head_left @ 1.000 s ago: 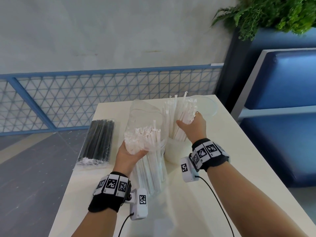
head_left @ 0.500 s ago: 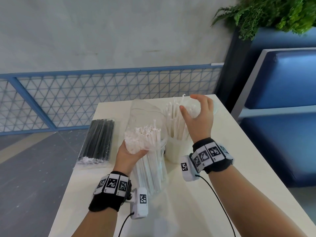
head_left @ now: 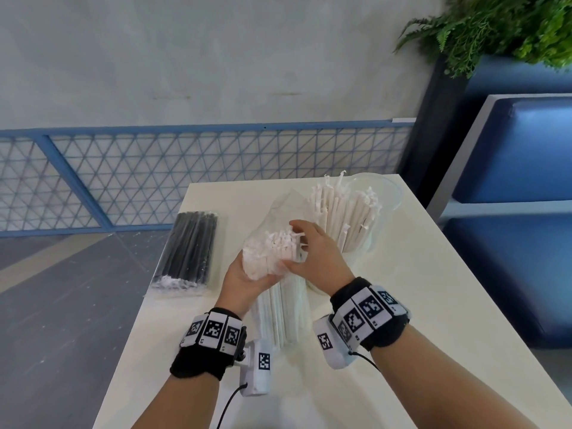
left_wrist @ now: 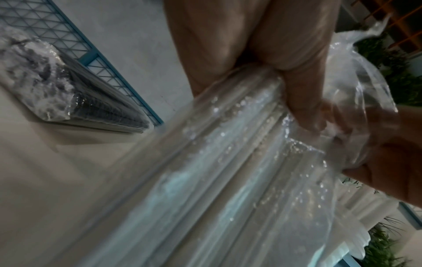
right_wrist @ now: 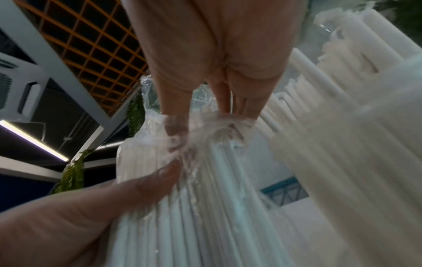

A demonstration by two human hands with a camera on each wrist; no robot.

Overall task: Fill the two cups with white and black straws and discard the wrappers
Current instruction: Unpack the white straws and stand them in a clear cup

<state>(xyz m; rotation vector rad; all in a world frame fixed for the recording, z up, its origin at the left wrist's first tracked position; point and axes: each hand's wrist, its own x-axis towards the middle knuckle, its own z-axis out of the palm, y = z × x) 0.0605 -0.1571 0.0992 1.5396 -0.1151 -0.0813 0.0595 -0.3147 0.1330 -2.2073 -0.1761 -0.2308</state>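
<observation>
My left hand point(head_left: 247, 275) grips a clear plastic bag of white straws point(head_left: 278, 308) that stands upright on the table; the left wrist view shows its fingers point(left_wrist: 303, 101) wrapped round the bag point(left_wrist: 228, 162). The fingers of my right hand point(head_left: 298, 243) are inside the bag's open mouth, curled round the tops of some white straws point(head_left: 278, 246), as the right wrist view shows at the bag mouth point(right_wrist: 205, 130). A cup point(head_left: 360, 247) behind the right hand holds a sheaf of white straws point(head_left: 340, 212). A clear cup's rim point(head_left: 394, 193) shows beyond it.
A sealed pack of black straws point(head_left: 188, 249) lies near the left edge of the cream table point(head_left: 433, 305), also in the left wrist view point(left_wrist: 68, 94). A blue mesh railing point(head_left: 185, 168) runs behind, a blue bench point(head_left: 510, 212) stands to the right.
My right hand left the straws in the cup and moved left and down to the bag's mouth, closing on straw tops there. The left hand kept its grip on the bag.
</observation>
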